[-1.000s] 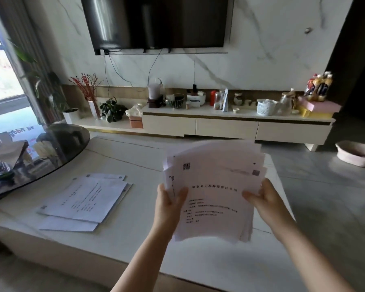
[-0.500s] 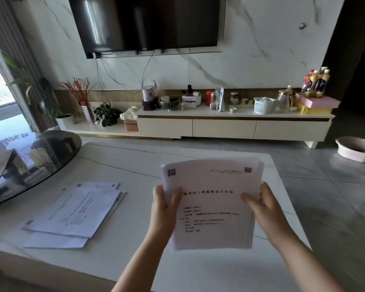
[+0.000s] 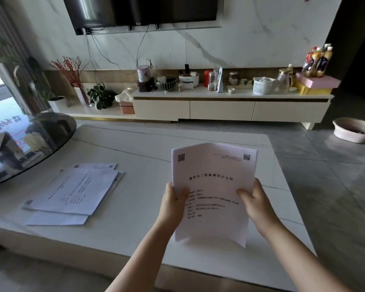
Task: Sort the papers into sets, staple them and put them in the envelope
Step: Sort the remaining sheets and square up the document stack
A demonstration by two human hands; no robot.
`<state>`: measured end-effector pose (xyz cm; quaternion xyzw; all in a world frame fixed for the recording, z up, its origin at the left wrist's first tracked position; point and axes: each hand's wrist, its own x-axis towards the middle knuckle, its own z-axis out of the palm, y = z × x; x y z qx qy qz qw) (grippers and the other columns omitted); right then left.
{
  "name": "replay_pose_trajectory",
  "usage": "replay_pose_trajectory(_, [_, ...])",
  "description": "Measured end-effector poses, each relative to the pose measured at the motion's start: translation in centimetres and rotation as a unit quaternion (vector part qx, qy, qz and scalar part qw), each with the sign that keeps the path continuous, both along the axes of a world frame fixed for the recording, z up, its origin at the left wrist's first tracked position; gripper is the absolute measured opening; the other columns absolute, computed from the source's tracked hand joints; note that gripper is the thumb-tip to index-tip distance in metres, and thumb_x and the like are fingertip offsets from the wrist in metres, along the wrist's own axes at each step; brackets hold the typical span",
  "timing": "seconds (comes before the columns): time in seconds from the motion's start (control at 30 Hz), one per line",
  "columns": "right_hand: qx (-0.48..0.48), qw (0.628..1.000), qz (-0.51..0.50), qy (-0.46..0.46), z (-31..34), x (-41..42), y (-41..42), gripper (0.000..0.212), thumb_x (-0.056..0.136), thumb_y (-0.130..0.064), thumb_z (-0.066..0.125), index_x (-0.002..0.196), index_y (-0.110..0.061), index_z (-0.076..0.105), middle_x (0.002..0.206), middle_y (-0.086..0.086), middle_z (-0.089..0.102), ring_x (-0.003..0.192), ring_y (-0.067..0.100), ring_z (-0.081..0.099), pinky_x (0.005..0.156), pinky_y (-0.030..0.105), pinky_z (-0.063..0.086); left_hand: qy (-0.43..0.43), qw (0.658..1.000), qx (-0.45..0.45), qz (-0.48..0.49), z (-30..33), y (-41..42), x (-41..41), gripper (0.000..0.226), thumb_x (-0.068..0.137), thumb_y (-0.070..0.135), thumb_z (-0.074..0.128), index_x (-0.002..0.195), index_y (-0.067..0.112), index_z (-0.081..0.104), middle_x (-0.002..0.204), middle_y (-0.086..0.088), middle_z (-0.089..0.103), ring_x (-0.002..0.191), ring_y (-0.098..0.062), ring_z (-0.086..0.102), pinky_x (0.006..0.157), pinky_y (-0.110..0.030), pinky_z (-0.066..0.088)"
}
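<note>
At the far left, a round dark glass tabletop [image 3: 36, 144] with a glossy, reflective face is seen overlapping the corner of the pale, stone-like surface [image 3: 139, 157], which is rectangular with rounded corners and thin dark veins. Left of centre on that surface, a loose pile of printed sheets [image 3: 72, 192] is laid flat, its pages fanned and out of square, with small square codes at the corners.

Right of centre, a stack of papers [image 3: 213, 186] is held upright above the surface, its edges squared together and its top slightly bowed; a printed title line and two square codes are shown on the front sheet. Its left edge is gripped by the left hand [image 3: 173, 203], thumb pressed on the front and fingers hidden behind. Its right edge is gripped by the right hand [image 3: 255, 205] in the same manner.

Behind, a long cream cabinet [image 3: 221, 109] with flat drawer fronts is set against the marbled wall. On its right part, a white perforated basket [image 3: 261, 86] is seen with something pale inside, beside a clear glass jug [image 3: 282, 82]. At the far right, a shallow pink basin [image 3: 355, 130] is placed on the grey tiled floor; its contents cannot be made out.
</note>
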<state>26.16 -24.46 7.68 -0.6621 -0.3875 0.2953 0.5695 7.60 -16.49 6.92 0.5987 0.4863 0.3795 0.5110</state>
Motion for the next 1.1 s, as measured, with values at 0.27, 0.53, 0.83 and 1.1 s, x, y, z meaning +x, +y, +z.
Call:
replay_pose_trajectory(0.27, [-0.037, 0.999, -0.012, 0.035, -3.1, 0.2, -1.8, 0.036, 0.089, 0.006, 0.048, 0.109, -0.024, 0.047, 0.101, -0.001, 0.064, 0.094, 0.016, 0.06, 0.075, 0.023, 0.045, -0.012, 1.0, -0.025, -0.005, -3.0, -1.2, -0.3, 0.018, 0.094, 0.019, 0.057, 0.108, 0.022, 0.046, 0.112, -0.007, 0.059, 0.103, -0.022, 0.059, 0.09, -0.044, 0.05])
replay_pose_trajectory(0.53, [-0.124, 0.992, -0.007, 0.002, -7.0, 1.0, -0.4, 0.015, 0.095, -0.002, 0.046, 0.107, -0.01, 0.046, 0.103, 0.005, 0.059, 0.098, 0.022, 0.055, 0.079, 0.026, 0.037, 0.063, 0.995, -0.079, 0.002, -6.1, 0.1, 0.3, 0.016, 0.097, 0.014, 0.05, 0.113, 0.015, 0.048, 0.114, -0.006, 0.06, 0.104, -0.024, 0.057, 0.092, -0.04, 0.047])
replay_pose_trajectory(0.83, [-0.159, 0.987, -0.003, -0.036, -8.5, 3.7, 1.8, 0.012, 0.089, -0.008, 0.062, 0.089, -0.017, 0.054, 0.088, 0.004, 0.065, 0.078, 0.024, 0.06, 0.063, 0.027, 0.043, 0.176, 0.978, -0.1, 0.056, -7.7, 4.0, 1.9, 0.011, 0.087, 0.019, 0.061, 0.087, 0.008, 0.062, 0.083, -0.004, 0.065, 0.069, -0.019, 0.057, 0.058, -0.027, 0.041])
replay_pose_trajectory(1.1, [-0.235, 0.951, -0.002, -0.2, -13.0, 3.4, 2.5, 0.042, 0.09, -0.019, 0.062, 0.128, -0.015, 0.044, 0.126, 0.002, 0.058, 0.104, 0.024, 0.058, 0.073, 0.03, 0.039, 0.418, 0.908, -0.026, 0.02, -10.6, 4.8, 2.4, 0.014, 0.084, 0.03, 0.055, 0.08, 0.017, 0.057, 0.091, -0.001, 0.056, 0.092, -0.025, 0.053, 0.072, -0.03, 0.042])
